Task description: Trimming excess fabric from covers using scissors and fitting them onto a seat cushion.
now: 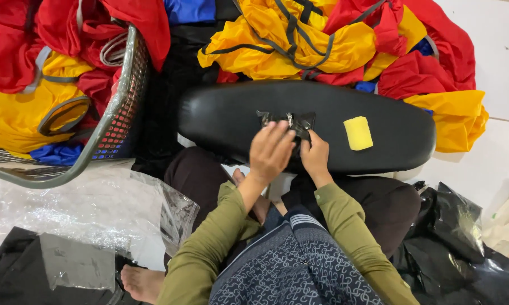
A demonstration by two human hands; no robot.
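White floor tiles [500, 51] are covered by heaped red and yellow garments [333, 39], a grey basket [116, 107] at the left, and clear plastic sheets [90, 214]. A long black padded board [237, 113] is laid across the lap, with a yellow sponge [358, 133] near its right end. At the board's near edge, a small black plastic packet [299, 121] is pinched by the right hand [315, 158], while the left hand [270, 152] is spread over it, fingers [277, 133] loosely curved. Folding or pressing appears underway; a firmer, flatter press seems called for next.
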